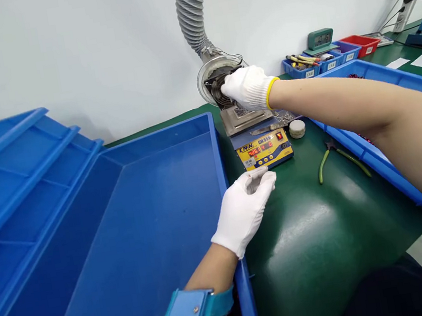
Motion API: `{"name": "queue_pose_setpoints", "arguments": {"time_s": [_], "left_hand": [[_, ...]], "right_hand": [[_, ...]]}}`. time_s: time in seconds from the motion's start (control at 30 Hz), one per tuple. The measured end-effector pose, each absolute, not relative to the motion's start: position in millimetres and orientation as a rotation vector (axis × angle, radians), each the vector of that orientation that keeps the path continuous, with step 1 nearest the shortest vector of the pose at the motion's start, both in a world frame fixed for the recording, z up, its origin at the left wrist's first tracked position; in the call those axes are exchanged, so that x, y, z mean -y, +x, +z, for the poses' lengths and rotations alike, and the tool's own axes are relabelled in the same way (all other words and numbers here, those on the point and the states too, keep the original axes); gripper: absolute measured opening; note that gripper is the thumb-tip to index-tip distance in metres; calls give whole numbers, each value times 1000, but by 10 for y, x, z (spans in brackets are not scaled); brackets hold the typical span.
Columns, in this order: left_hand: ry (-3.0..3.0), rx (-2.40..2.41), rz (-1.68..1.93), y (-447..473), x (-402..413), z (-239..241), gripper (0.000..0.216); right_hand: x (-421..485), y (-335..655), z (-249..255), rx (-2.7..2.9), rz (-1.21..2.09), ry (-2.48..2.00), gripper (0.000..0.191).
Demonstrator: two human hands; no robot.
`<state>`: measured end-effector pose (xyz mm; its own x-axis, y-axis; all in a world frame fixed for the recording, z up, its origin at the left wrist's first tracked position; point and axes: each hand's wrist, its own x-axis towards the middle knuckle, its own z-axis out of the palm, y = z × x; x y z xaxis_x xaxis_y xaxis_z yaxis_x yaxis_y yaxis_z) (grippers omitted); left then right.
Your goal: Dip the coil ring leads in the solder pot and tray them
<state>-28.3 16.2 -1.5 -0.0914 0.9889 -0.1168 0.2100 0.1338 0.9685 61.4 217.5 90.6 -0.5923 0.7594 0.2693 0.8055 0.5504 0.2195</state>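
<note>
My right hand [250, 88], in a white glove with a yellow cuff, reaches to the black fan [220, 90] at the mouth of the fume hose. Its fingers are closed at the fan, though the fingertips are partly hidden. Below sits the metal-topped solder pot [247, 117] with its yellow control panel [264, 149] and lit red digits. My left hand [244, 203], also gloved, hovers just in front of that panel. Its fingers are loosely curved, with a gap to the thumb, and nothing shows between them. A metal strip tool [270, 127] lies across the pot's front.
A large blue tray [220, 178] stands left, beside stacked blue trays [29, 171]. Green-handled pliers [331, 147] and a small round white tin [296, 129] lie right. Another blue tray [394, 76] is under my right arm. Small bins [301, 71] and a green clock [320, 39] are behind.
</note>
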Motion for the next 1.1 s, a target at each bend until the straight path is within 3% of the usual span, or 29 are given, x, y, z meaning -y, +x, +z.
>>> {"name": "queue_pose_setpoints", "arguments": {"time_s": [0.3, 0.43, 0.6, 0.73, 0.87, 0.97, 1.1], "left_hand": [[1252, -1499, 1005, -272, -158, -11, 51], [1254, -1502, 1156, -298, -166, -32, 53], [1054, -1470, 1502, -316, -206, -35, 60], [985, -1482, 1626, -322, -234, -32, 46], [1000, -1478, 1606, -318, -227, -19, 41], [1031, -1467, 1539, -317, -219, -6, 46], [1105, -1481, 1407, -324, -213, -6, 50]], "right_hand": [[-2242, 601, 859, 2627, -343, -1406, 39], [-2047, 730, 975, 2487, -155, -1313, 33], [-1568, 871, 779, 2404, 480, -1088, 34], [-1273, 908, 437, 2291, 1002, -994, 46], [-1248, 953, 336, 2256, 1416, -924, 30], [-1390, 1002, 426, 2183, 1396, -965, 21], [-1682, 1045, 609, 2150, 968, -1114, 25]]}}
